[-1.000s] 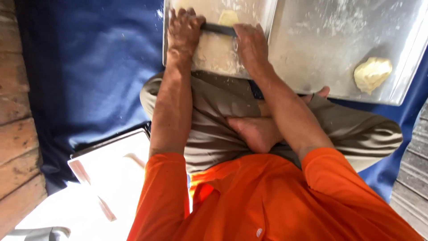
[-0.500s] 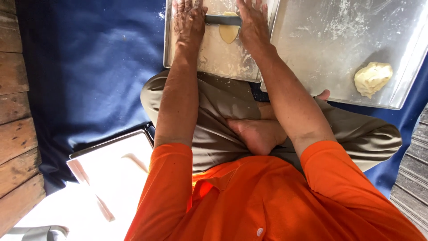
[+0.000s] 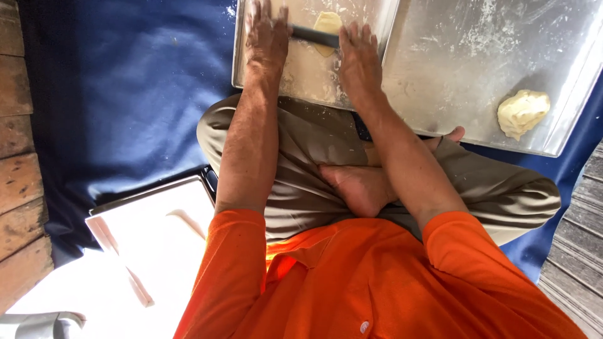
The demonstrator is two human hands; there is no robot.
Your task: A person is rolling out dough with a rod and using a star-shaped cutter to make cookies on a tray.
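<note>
Between both flat hands, rolling pin (image 3: 314, 36) across dough piece (image 3: 328, 24).

One head-worn camera looks steeply down, close over the seated person's lap (image 3: 326, 163) and floured tray (image 3: 477, 69), with no second view

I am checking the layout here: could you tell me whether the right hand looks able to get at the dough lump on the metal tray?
Probably yes: the right hand is on the rolling pin, and bare tray lies between it and the dough lump.

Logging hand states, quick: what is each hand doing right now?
Left hand: open, palm flat on the dark rolling pin.
Right hand: open, palm flat on the same pin, over the dough.
</note>
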